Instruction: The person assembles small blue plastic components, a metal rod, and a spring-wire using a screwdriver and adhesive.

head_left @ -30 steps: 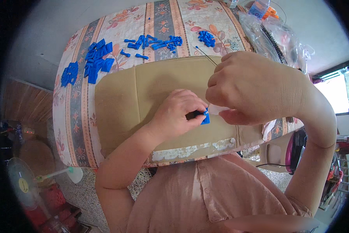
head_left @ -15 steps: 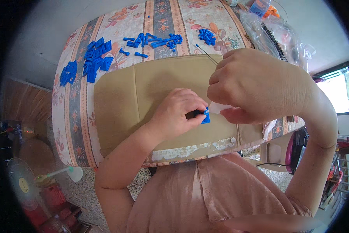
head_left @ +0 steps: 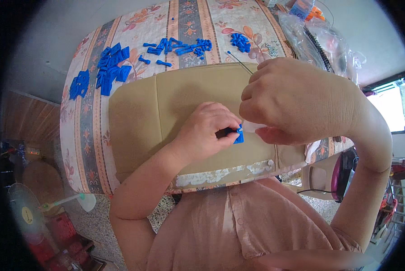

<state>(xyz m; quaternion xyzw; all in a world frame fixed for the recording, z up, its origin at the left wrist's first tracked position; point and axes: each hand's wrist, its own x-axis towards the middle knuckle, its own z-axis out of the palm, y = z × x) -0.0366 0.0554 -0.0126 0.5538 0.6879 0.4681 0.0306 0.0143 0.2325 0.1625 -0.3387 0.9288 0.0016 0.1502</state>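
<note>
Just right of the frame's centre, the left hand (head_left: 204, 132) pinches a blue piece (head_left: 240, 137) that pokes out rightward over the cardboard (head_left: 134, 113), with the right hand (head_left: 295, 105) curled close on its other side, grip too hidden to tell.

To your left, the cardboard (head_left: 134, 119) lies open; blue pieces (head_left: 106, 73) block beyond it, your right hand (head_left: 297, 103) rightward.

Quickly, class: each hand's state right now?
Left hand: closed, holding a blue piece.
Right hand: closed on something pale; exactly what cannot be told.
</note>
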